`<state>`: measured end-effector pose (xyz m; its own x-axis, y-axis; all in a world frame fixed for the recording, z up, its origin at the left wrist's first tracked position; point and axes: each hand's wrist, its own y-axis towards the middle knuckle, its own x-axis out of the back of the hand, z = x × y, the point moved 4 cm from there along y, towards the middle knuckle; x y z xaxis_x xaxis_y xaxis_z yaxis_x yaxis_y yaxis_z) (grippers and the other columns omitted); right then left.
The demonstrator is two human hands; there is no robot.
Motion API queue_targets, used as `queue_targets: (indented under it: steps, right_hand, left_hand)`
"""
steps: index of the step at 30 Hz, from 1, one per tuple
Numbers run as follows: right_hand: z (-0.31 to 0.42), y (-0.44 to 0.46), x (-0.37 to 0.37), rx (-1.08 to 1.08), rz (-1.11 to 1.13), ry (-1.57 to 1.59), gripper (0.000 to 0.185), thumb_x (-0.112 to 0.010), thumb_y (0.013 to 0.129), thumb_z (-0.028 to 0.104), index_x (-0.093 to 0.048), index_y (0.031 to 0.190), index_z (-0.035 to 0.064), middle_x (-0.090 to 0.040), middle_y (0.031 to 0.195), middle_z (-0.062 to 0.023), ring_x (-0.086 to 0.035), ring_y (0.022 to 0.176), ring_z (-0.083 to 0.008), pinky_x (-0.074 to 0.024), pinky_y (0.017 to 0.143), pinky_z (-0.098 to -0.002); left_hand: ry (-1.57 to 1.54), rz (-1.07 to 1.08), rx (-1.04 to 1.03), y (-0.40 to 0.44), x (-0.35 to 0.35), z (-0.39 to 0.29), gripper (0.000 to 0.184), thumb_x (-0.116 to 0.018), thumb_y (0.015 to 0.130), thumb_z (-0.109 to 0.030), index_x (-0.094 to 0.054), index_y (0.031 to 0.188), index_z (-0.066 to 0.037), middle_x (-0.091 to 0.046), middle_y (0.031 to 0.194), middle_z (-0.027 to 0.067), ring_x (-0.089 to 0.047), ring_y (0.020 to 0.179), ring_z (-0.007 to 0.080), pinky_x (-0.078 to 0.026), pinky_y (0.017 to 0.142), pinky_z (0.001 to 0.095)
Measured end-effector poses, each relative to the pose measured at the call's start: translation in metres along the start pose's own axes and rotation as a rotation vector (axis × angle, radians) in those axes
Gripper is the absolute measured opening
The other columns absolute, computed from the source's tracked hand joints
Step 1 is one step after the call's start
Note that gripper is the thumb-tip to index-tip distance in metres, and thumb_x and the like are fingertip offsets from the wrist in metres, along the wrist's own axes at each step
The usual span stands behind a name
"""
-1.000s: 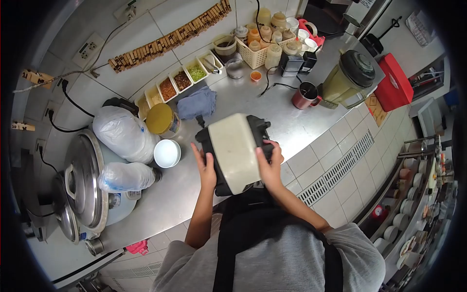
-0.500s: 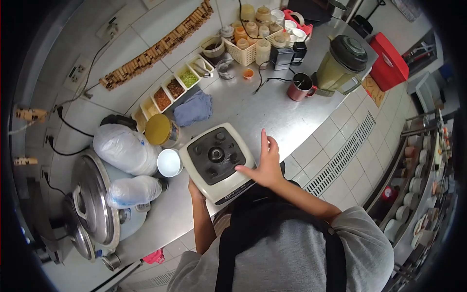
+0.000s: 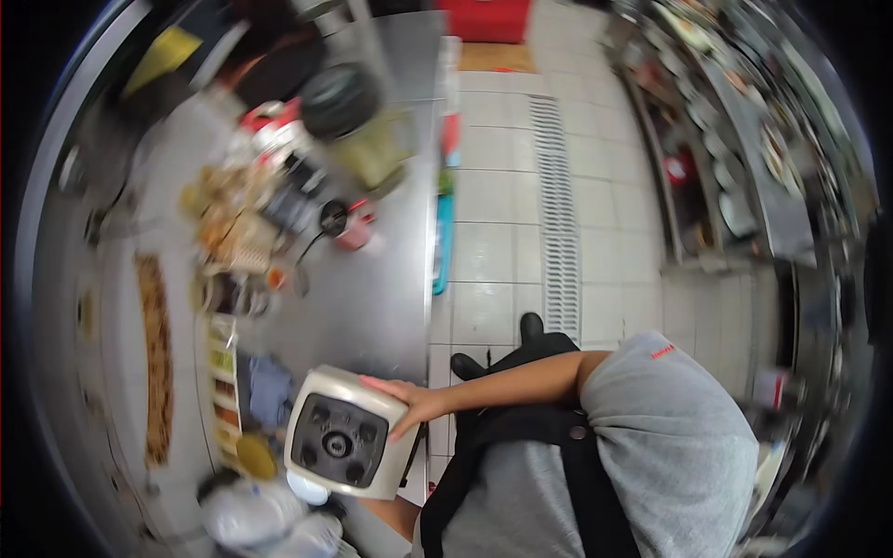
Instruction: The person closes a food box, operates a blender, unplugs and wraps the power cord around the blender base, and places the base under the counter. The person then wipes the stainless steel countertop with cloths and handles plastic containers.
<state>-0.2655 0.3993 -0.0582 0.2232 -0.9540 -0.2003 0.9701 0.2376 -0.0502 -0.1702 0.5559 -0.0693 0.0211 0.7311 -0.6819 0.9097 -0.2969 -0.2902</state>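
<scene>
A cream blender base [image 3: 402, 465] with a black top plate faces up at me over the edge of the steel counter. My right hand [image 3: 419, 405] grips its right side, fingers along the upper edge and thumb on the nearer face. The base covers most of my left hand [image 3: 377, 507], which supports it from below; only the wrist and forearm show clearly. Close to the base lie a blue cloth [image 3: 271, 391], a jar with a yellow lid [image 3: 256, 457] and a pale cup [image 3: 308, 487].
Along the steel counter [image 3: 372, 298] stand a blender jug [image 3: 372, 153], a red mug [image 3: 352, 228], a bottle basket [image 3: 246, 240] and several topping trays [image 3: 223, 386]. Plastic-wrapped bundles [image 3: 246, 511] sit at lower left. A floor drain [image 3: 555, 214] and loaded shelves [image 3: 716, 158] lie to the right.
My view has swung right toward the aisle, blurring the counter. My right hand, spread apart beside the blender base before, has taken hold of its side.
</scene>
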Motion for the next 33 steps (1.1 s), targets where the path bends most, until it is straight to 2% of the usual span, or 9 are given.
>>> queue_targets:
  steps: [3,5,7,14,19,25,28,31,33]
  right_hand:
    - [0.048,-0.052,0.048,-0.001,-0.144,-0.017,0.116,-0.082,0.064,0.029,-0.002,0.146,0.0169,-0.021,0.142,-0.0218,-0.019,0.133,-0.0354,-0.0173,0.109,-0.0423]
    - [0.070,-0.087,0.100,0.176,-0.275,0.045,0.117,-0.082,0.061,0.031,-0.003,0.147,0.0180,-0.026,0.138,-0.0235,-0.026,0.129,-0.0358,-0.0219,0.107,-0.0407]
    - [0.100,-0.142,0.154,0.235,-0.409,0.054,0.116,-0.083,0.061,0.025,-0.005,0.146,0.0120,-0.026,0.140,-0.0197,-0.024,0.132,-0.0314,-0.0204,0.107,-0.0390]
    - [0.110,-0.353,0.316,0.313,-0.828,0.337,0.112,-0.079,0.066,0.012,-0.001,0.147,0.0138,-0.017,0.148,-0.0130,-0.018,0.135,-0.0219,-0.0189,0.108,-0.0328]
    - [0.089,-0.481,0.418,0.238,-1.171,0.230,0.113,-0.078,0.067,0.007,0.001,0.146,0.0139,-0.015,0.149,-0.0119,-0.019,0.135,-0.0198,-0.0202,0.107,-0.0314]
    - [0.053,-0.588,0.540,0.195,-1.351,0.394,0.119,-0.082,0.062,0.008,0.003,0.146,0.0120,-0.019,0.147,-0.0138,-0.023,0.134,-0.0236,-0.0223,0.108,-0.0344]
    - [-0.007,-0.645,0.610,0.039,-1.547,0.191,0.123,-0.086,0.057,0.016,0.000,0.145,0.0055,-0.019,0.147,-0.0161,-0.022,0.135,-0.0254,-0.0184,0.109,-0.0355]
    - [-0.022,-0.695,0.669,0.074,-1.624,0.480,0.119,-0.084,0.058,0.014,-0.003,0.145,0.0068,-0.026,0.145,-0.0140,-0.025,0.133,-0.0240,-0.0197,0.109,-0.0352]
    - [-0.061,-0.730,0.705,0.080,-1.641,0.557,0.117,-0.083,0.059,0.012,-0.005,0.146,0.0088,-0.029,0.143,-0.0123,-0.027,0.132,-0.0225,-0.0220,0.108,-0.0349]
  left_hand:
    - [0.051,0.111,0.130,0.022,-0.055,0.046,0.067,-0.027,0.092,-0.058,-0.045,0.128,-0.004,-0.055,0.121,0.0145,-0.053,0.110,0.0306,-0.041,0.097,0.0419]
    - [0.079,0.186,0.202,0.036,-0.100,0.086,0.067,-0.028,0.092,-0.058,-0.046,0.128,-0.004,-0.055,0.121,0.0144,-0.053,0.110,0.0305,-0.041,0.097,0.0418]
    - [0.107,0.266,0.274,0.045,-0.150,0.132,0.067,-0.028,0.092,-0.058,-0.046,0.128,-0.004,-0.055,0.121,0.0143,-0.053,0.110,0.0304,-0.041,0.097,0.0417]
    - [0.137,0.487,0.540,0.047,-0.339,0.344,0.067,-0.028,0.092,-0.058,-0.046,0.128,-0.004,-0.055,0.121,0.0140,-0.053,0.109,0.0300,-0.042,0.096,0.0413]
    - [0.192,0.603,0.829,0.044,-0.450,0.515,0.067,-0.029,0.092,-0.059,-0.047,0.127,-0.005,-0.055,0.121,0.0137,-0.053,0.109,0.0297,-0.042,0.096,0.0411]
    - [0.312,0.704,1.259,0.041,-0.545,0.735,0.067,-0.029,0.092,-0.059,-0.047,0.127,-0.005,-0.055,0.121,0.0134,-0.054,0.108,0.0294,-0.042,0.096,0.0408]
    - [0.432,0.774,1.281,0.046,-0.568,0.861,0.068,-0.030,0.091,-0.060,-0.049,0.126,-0.005,-0.056,0.120,0.0127,-0.055,0.106,0.0281,-0.044,0.094,0.0397]
    - [0.592,0.797,1.252,0.035,-0.598,0.963,0.070,-0.031,0.089,-0.062,-0.050,0.124,-0.005,-0.058,0.116,0.0120,-0.057,0.101,0.0243,-0.047,0.088,0.0366]
    - [0.657,0.798,1.378,0.015,-0.624,1.015,0.071,-0.030,0.089,-0.063,-0.051,0.123,-0.004,-0.059,0.114,0.0124,-0.058,0.100,0.0219,-0.048,0.086,0.0348]
